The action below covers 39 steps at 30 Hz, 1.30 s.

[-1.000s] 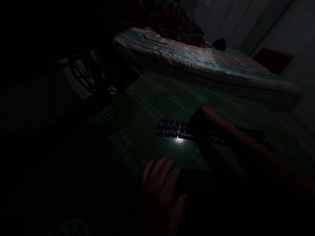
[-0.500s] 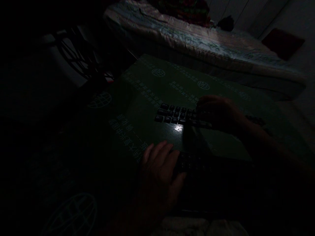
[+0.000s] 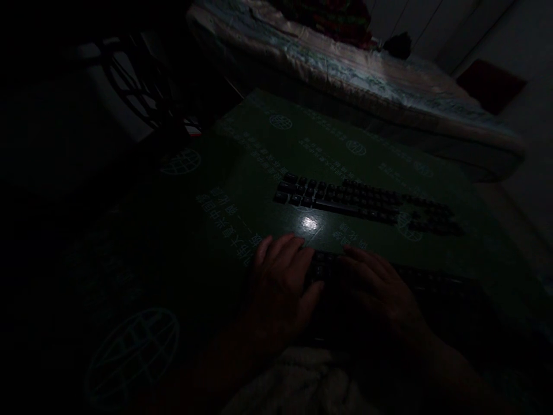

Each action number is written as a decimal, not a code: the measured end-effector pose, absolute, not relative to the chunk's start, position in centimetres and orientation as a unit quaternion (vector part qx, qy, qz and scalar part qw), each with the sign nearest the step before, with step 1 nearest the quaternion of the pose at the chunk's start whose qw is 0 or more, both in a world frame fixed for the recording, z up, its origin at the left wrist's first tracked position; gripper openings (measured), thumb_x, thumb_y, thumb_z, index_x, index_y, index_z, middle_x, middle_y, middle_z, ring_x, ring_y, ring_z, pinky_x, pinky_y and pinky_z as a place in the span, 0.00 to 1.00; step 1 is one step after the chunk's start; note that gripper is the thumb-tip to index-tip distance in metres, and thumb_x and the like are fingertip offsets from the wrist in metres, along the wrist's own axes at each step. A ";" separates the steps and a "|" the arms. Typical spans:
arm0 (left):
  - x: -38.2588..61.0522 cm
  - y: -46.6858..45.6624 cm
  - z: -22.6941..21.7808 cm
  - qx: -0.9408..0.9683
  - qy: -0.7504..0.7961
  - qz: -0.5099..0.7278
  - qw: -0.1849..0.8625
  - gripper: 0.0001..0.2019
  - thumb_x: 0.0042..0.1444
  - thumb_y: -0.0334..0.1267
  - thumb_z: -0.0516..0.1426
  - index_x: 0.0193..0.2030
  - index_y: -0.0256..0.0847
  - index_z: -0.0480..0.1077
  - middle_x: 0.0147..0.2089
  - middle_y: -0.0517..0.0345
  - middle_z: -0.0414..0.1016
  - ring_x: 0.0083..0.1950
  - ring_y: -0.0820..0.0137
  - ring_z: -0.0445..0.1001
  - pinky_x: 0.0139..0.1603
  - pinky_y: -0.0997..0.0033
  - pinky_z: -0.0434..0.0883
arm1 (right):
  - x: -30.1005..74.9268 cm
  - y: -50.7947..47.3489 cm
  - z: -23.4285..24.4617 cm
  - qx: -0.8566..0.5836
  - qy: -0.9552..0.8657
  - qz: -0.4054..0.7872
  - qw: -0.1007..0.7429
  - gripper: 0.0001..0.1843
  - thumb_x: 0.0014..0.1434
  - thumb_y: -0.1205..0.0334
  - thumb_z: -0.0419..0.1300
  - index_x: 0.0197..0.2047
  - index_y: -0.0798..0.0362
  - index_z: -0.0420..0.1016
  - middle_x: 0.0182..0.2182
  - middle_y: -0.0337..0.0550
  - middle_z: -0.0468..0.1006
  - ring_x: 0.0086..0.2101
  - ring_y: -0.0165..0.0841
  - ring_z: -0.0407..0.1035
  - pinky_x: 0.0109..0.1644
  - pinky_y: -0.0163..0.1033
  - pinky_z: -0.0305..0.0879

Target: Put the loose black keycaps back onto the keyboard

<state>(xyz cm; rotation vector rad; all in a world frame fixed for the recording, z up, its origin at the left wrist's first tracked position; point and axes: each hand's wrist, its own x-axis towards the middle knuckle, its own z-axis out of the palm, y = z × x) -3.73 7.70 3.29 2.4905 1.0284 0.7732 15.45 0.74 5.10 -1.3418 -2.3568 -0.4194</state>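
Note:
The room is very dark. My left hand (image 3: 283, 285) lies flat with fingers stretched out on the left end of a dark keyboard (image 3: 432, 282) near me. My right hand (image 3: 380, 285) rests beside it on the same keyboard, fingers spread over the keys. Farther away on the green printed mat (image 3: 268, 167) lie rows of loose dark keycaps (image 3: 345, 199), set out in keyboard order. Neither hand touches them.
A bed with a pale patterned cover (image 3: 345, 75) runs behind the table. A fan with a dark wire grille (image 3: 138, 92) stands at the left. A pale cloth (image 3: 298, 383) lies at the near edge. A small bright glint (image 3: 309, 223) shines on the mat.
My right hand has come back from the far rows of keycaps and now rests on the near keyboard beside my left hand. The view has tipped slightly downward.

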 end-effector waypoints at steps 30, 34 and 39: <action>-3.7 7.5 3.4 0.871 0.368 0.269 0.180 0.14 0.54 0.35 0.57 0.48 0.36 0.68 0.55 0.44 0.71 0.60 0.53 0.64 0.62 0.42 0.56 | 14.0 -1.3 4.7 -0.457 -0.860 -0.162 0.161 0.14 0.64 0.71 0.48 0.44 0.59 0.75 0.49 0.56 0.76 0.62 0.49 0.55 0.62 0.63 0.51; -3.7 7.5 3.6 0.872 0.369 0.266 0.181 0.15 0.54 0.35 0.58 0.48 0.37 0.68 0.55 0.45 0.71 0.60 0.53 0.65 0.62 0.42 0.56 | 13.5 -1.6 4.2 -0.466 -0.856 -0.156 0.160 0.15 0.64 0.69 0.48 0.43 0.55 0.76 0.50 0.54 0.76 0.63 0.49 0.52 0.63 0.66 0.48; -3.8 7.6 3.6 0.875 0.366 0.263 0.178 0.15 0.54 0.35 0.57 0.49 0.36 0.68 0.55 0.45 0.71 0.60 0.54 0.65 0.62 0.42 0.56 | 13.8 -1.6 4.5 -0.471 -0.849 -0.158 0.181 0.10 0.63 0.66 0.53 0.43 0.53 0.75 0.49 0.51 0.77 0.60 0.47 0.60 0.62 0.62 0.52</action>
